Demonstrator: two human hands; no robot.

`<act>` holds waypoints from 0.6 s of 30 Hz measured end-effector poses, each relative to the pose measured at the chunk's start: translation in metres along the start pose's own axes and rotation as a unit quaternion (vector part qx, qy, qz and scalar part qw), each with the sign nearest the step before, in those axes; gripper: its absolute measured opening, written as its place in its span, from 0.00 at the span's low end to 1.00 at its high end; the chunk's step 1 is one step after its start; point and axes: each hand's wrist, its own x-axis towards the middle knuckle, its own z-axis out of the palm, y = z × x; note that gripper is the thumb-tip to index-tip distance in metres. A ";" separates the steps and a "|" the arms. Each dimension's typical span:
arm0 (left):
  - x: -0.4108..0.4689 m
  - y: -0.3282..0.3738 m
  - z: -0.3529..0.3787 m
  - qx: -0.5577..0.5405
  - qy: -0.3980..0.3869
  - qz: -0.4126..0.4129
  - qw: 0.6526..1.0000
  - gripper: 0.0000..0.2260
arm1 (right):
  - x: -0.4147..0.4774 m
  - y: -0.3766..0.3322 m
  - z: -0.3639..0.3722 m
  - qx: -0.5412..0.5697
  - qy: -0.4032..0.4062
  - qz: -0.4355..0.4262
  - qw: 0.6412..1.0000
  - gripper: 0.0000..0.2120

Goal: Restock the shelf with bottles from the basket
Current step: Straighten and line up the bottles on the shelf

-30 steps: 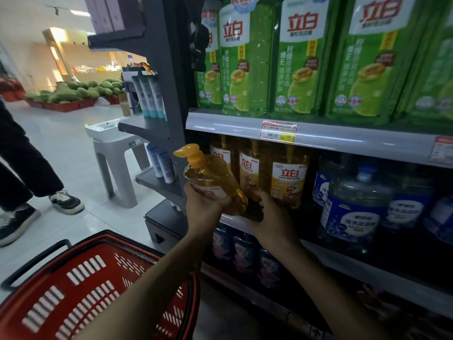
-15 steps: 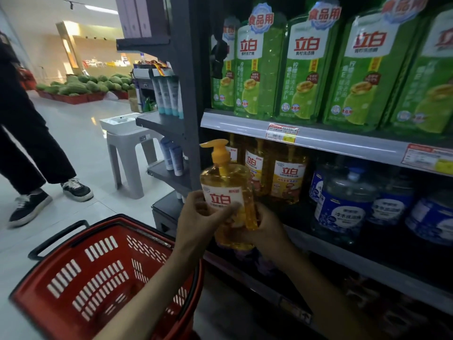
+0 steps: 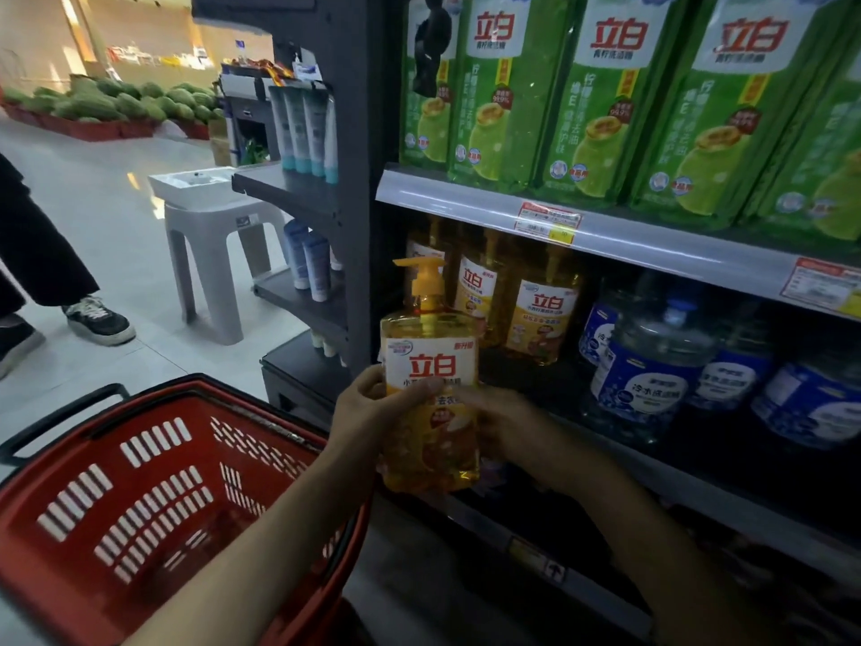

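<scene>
A yellow pump bottle (image 3: 431, 394) with a white and yellow label stands upright in front of the middle shelf (image 3: 619, 452). My left hand (image 3: 368, 412) grips its left side, thumb across the label. My right hand (image 3: 508, 426) holds its right side and back. Behind it on the shelf stand matching yellow bottles (image 3: 543, 314). The red basket (image 3: 153, 487) sits low at the left and shows no bottles inside.
Blue-labelled clear jugs (image 3: 652, 370) fill the shelf to the right. Green refill packs (image 3: 605, 100) line the shelf above. A grey end rack (image 3: 307, 193) holds tubes. A grey plastic stool (image 3: 209, 240) and a person's legs (image 3: 46, 272) stand on the aisle floor at the left.
The bottle went from tilted with its pump pointing left to upright with the label facing me. Both hands stayed on it in front of the shelf edge.
</scene>
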 end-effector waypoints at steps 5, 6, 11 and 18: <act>0.014 0.001 -0.005 -0.024 0.044 -0.017 0.999 0.33 | 0.044 0.017 -0.017 -0.089 0.224 -0.015 0.970 0.17; 0.015 0.002 -0.008 -0.026 0.050 -0.018 0.998 0.33 | 0.056 0.025 -0.019 -0.137 0.261 -0.030 0.955 0.15; 0.025 0.011 -0.018 -0.043 0.063 -0.009 0.997 0.32 | 0.114 0.039 -0.036 -0.224 0.416 -0.056 0.880 0.15; 0.043 0.010 -0.018 -0.024 0.076 0.012 0.997 0.32 | 0.196 0.029 -0.045 -0.303 0.530 -0.079 0.788 0.13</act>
